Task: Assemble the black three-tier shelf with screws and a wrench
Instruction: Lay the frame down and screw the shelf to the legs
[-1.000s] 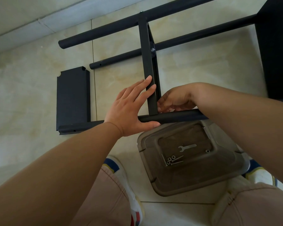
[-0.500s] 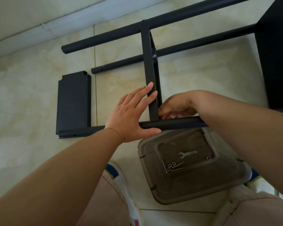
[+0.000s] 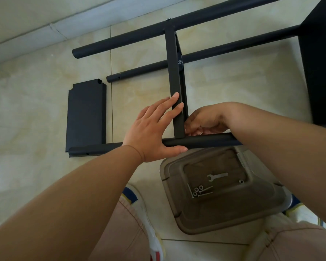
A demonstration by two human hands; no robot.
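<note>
The black shelf frame lies on its side on the floor. Its middle shelf panel stands edge-on between a far pole and a near pole. My left hand presses flat with straight fingers against the panel's left face, thumb under the near pole. My right hand has curled fingers at the corner where panel and near pole meet; a small silver part shows at its fingertips. A wrench and several screws lie on a brown plastic lid.
A loose black shelf panel lies flat on the tiled floor at the left. Another pole runs behind the middle panel, fixed by a bolt. A further black panel fills the right edge. My knees and shoes are at the bottom.
The view has shifted slightly, so the frame and lid sit lower in the picture. Both hands keep their places at the panel and the near pole.
</note>
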